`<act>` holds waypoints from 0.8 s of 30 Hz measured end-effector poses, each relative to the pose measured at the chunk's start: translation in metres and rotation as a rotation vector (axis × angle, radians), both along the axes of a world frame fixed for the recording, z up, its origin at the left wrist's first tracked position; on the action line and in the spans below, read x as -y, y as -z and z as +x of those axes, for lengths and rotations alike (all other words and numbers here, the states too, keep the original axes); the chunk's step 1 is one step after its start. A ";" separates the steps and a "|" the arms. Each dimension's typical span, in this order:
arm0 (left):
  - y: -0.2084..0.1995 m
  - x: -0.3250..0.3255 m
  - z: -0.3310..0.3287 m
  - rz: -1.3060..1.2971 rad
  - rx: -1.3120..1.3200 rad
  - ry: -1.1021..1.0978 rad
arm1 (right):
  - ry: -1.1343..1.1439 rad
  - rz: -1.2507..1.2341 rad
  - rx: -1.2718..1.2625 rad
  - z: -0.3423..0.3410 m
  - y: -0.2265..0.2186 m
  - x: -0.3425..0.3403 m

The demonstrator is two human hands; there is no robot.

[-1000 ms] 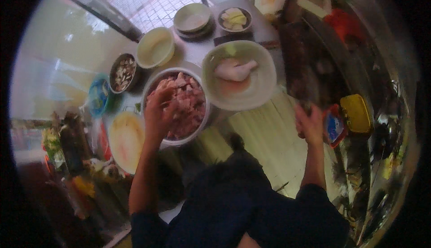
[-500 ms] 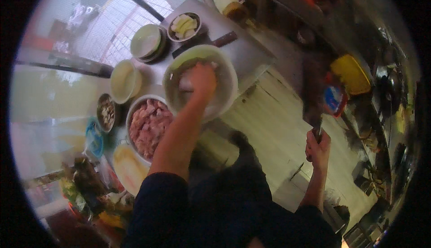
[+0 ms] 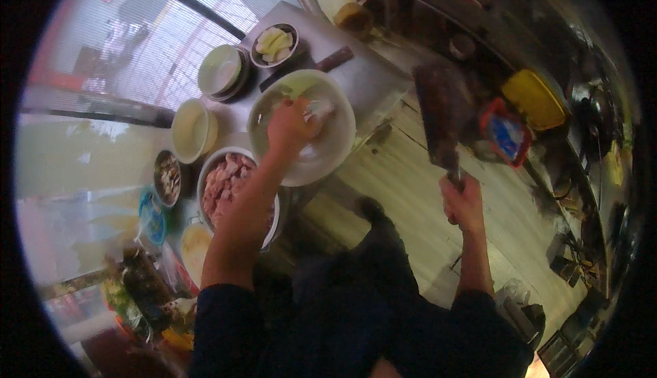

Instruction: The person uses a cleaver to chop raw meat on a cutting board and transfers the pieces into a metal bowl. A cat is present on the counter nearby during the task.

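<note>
My left hand (image 3: 291,126) reaches into a large white bowl (image 3: 335,150) and closes on a pale piece of raw meat (image 3: 318,111) inside it. My right hand (image 3: 462,200) holds a cleaver (image 3: 438,118) by its handle, blade raised over the wooden floor to the right of the table. A metal bowl of chopped pink raw meat (image 3: 222,183) sits just left of my left forearm.
On the grey table (image 3: 369,77) stand stacked pale bowls (image 3: 220,71), a small bowl of light slices (image 3: 274,44), a cream bowl (image 3: 190,130), a dark-filled bowl (image 3: 166,177) and a second dark knife (image 3: 321,63). A yellow container (image 3: 535,98) and a red-blue packet (image 3: 505,133) lie right.
The view has swung and the table has shifted left. My left hand has settled deeper into the white bowl onto the meat. My right hand has lifted the cleaver higher.
</note>
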State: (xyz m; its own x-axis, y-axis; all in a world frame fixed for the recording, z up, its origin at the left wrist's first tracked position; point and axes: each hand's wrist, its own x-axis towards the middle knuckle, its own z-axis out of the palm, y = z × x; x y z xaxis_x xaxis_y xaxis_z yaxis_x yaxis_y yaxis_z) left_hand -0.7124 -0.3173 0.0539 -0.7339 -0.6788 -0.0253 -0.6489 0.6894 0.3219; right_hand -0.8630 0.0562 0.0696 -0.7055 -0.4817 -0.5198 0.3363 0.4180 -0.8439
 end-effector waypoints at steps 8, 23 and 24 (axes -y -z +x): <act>-0.006 -0.047 -0.024 -0.065 -0.262 0.495 | -0.088 -0.046 -0.004 0.001 0.006 0.000; -0.022 -0.008 -0.029 0.464 -0.110 0.355 | 0.097 0.057 0.067 -0.001 0.008 -0.043; -0.024 0.001 -0.023 0.576 -0.147 0.285 | 0.087 0.036 0.049 -0.001 0.007 -0.043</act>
State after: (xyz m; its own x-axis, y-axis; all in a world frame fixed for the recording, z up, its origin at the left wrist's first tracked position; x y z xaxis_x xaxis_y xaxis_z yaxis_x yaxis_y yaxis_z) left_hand -0.7353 -0.3180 0.0778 -0.9062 -0.3654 -0.2125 -0.3878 0.5186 0.7620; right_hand -0.8643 0.0987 0.0622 -0.7173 -0.4001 -0.5704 0.4130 0.4151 -0.8106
